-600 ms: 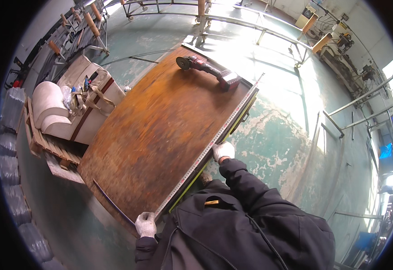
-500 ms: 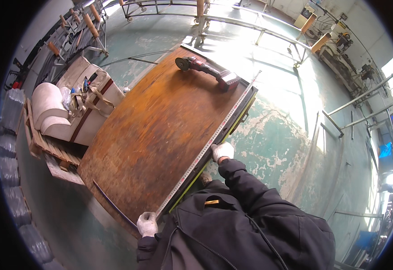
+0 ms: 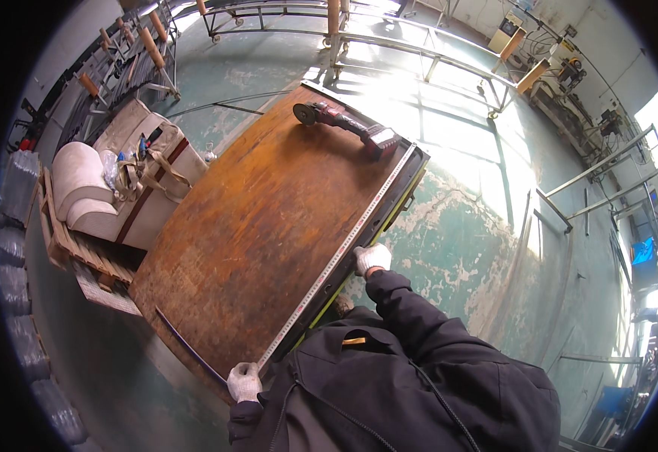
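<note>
Head view is looking down on a large rusty steel plate lying flat on a low dark frame that is serving as the bench, filling the centre of the frame. A tape measure is running along the plate's right-hand long edge, from the lower centre up toward the far corner. The left hand, in a white glove, is pinching the near end of the tape at the plate's corner in the lower middle, apparently to hold it taut against the edge. The right hand, also gloved, is closing down on the tape partway along, at the plate's rim, likely pinning it flat so it reads true. An angle grinder is lying on the plate's far end, upper centre, well apart from both hands. A wooden pallet with white sacks is sitting at the left.
</note>
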A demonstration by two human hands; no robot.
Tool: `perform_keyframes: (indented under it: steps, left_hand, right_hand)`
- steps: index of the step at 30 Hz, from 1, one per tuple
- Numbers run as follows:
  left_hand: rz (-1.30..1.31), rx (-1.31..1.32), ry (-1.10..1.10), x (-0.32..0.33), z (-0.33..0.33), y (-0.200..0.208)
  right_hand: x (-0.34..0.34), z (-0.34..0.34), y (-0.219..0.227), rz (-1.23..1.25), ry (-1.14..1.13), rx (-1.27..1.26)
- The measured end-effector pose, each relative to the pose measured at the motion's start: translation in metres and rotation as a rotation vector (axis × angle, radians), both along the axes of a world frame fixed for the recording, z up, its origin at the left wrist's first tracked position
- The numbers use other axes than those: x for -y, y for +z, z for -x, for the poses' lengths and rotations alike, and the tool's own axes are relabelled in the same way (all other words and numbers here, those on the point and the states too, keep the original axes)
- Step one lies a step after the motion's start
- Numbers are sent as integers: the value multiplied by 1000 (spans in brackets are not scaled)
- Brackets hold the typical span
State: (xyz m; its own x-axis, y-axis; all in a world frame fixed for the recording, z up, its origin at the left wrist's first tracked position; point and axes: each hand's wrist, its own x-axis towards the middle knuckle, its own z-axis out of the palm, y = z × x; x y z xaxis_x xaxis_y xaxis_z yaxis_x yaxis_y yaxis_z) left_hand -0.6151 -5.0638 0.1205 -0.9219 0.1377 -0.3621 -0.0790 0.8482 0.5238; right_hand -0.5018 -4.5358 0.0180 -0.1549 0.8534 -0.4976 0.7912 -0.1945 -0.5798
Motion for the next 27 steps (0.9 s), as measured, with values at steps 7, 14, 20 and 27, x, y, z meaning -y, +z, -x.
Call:
perform_keyframes:
  steps: [7, 14, 20, 27]
  left_hand:
    - [14, -85, -11, 5, 8, -13]
    - [40, -119, -14, 8, 14, -15]
    - [33, -112, -41, -5, 14, -9]
    - [10, -122, -65, -5, 18, -11]
  right_hand:
    - [0, 1, 6, -29, 7, 22]
    - [1, 3, 6, -118, 14, 38]
    - [4, 3, 10, -202, 58, 90]
    - [3, 5, 23, -52, -4, 83]
